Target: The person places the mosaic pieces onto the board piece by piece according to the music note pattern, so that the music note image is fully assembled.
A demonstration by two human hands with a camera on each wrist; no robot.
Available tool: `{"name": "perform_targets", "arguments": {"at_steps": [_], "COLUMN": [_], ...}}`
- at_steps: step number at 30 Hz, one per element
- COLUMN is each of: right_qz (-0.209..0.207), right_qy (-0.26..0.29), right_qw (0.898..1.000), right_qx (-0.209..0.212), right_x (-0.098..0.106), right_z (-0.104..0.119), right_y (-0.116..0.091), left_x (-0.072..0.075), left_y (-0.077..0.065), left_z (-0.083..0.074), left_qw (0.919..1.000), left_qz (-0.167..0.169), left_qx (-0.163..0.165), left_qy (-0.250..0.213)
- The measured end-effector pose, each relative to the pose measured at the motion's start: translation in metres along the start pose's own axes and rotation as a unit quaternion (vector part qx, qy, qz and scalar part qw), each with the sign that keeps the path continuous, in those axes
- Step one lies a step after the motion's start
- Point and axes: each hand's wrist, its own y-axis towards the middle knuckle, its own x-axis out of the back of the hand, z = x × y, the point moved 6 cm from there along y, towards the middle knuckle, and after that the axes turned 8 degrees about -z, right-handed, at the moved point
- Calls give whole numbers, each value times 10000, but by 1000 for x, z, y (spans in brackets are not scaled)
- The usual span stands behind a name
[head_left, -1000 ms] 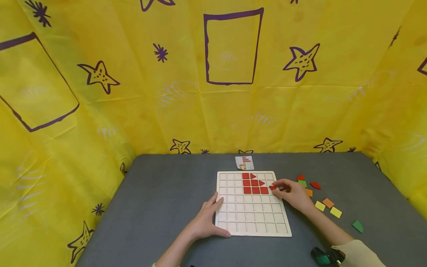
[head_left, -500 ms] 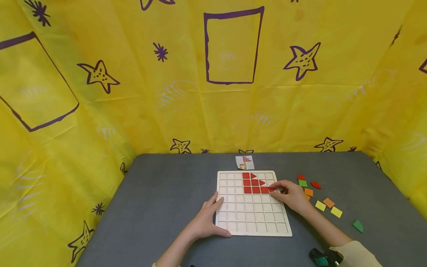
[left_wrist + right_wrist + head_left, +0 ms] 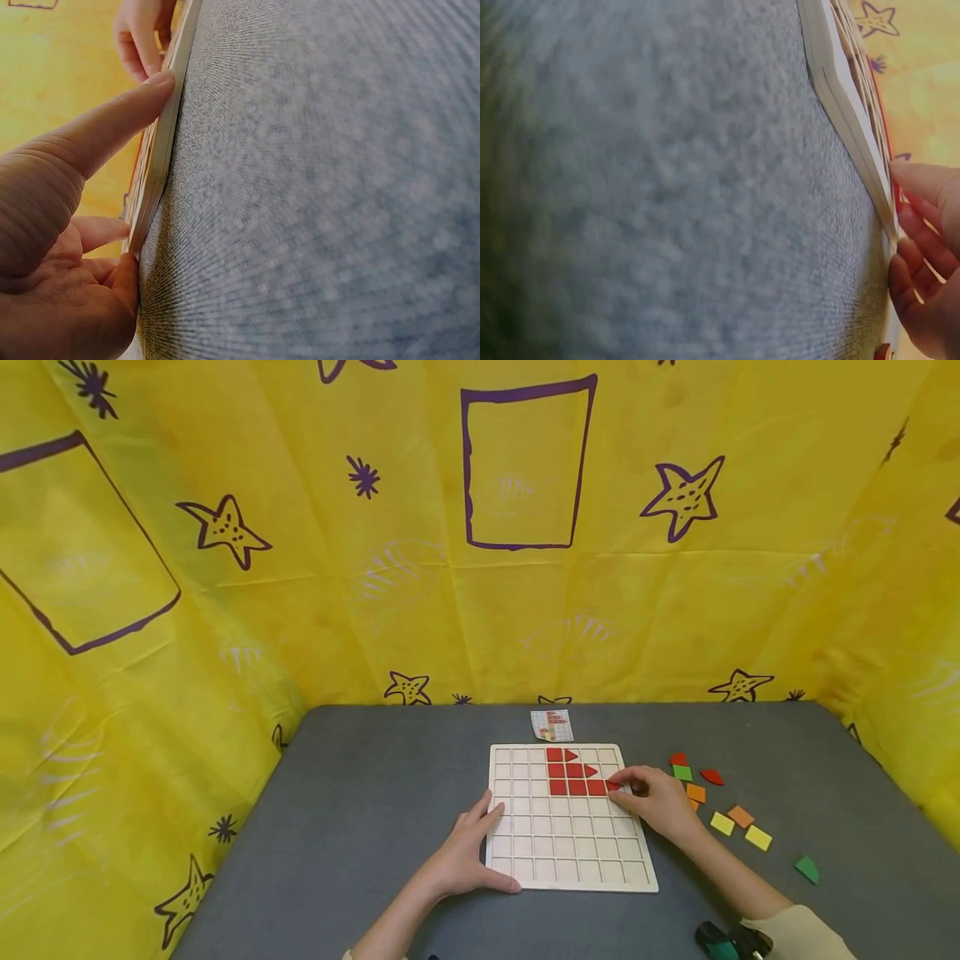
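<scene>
A pale grid board point(image 3: 562, 843) lies on the table, with rows of red square tiles point(image 3: 575, 787) in its upper cells. Two of those rows end in a red triangle point(image 3: 590, 771). My left hand point(image 3: 462, 860) holds the board by its near left corner, the thumb on the near edge and the fingers along the left side. At the right end of the third row, my right hand point(image 3: 660, 800) pinches a small red tile point(image 3: 612, 786) between thumb and forefinger. The fingertips partly cover this tile, which sits against the last red square.
Right of the board lie loose tiles: a green square point(image 3: 682, 772), red pieces point(image 3: 712, 777), orange squares point(image 3: 740, 816), yellow squares point(image 3: 758, 837) and a green curved piece point(image 3: 807, 869). A small pattern card point(image 3: 551, 725) lies behind the board. Yellow cloth point(image 3: 510, 610) hangs beyond the table.
My right hand has moved slightly left and brought the red tile up to the end of the third row. My left hand stays at the board's corner.
</scene>
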Motion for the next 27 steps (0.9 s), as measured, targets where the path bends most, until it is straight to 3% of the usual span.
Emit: {"name": "perform_targets", "arguments": {"at_steps": [13, 20, 27], "right_qz": [-154, 27, -98], "right_qy": [-231, -30, 131], "right_qw": [9996, 9999, 9987], "right_qx": [49, -143, -475], "right_x": [-3, -2, 12], "right_z": [1, -2, -7], "right_y": [-2, -3, -5], "left_x": [-1, 0, 0], "left_y": [1, 1, 0], "left_z": [0, 0, -1], "left_qw": [10000, 10000, 10000], "left_qz": [-14, -1, 6], "left_qx": [-11, -14, -43], "left_qy": [-7, -33, 4]}}
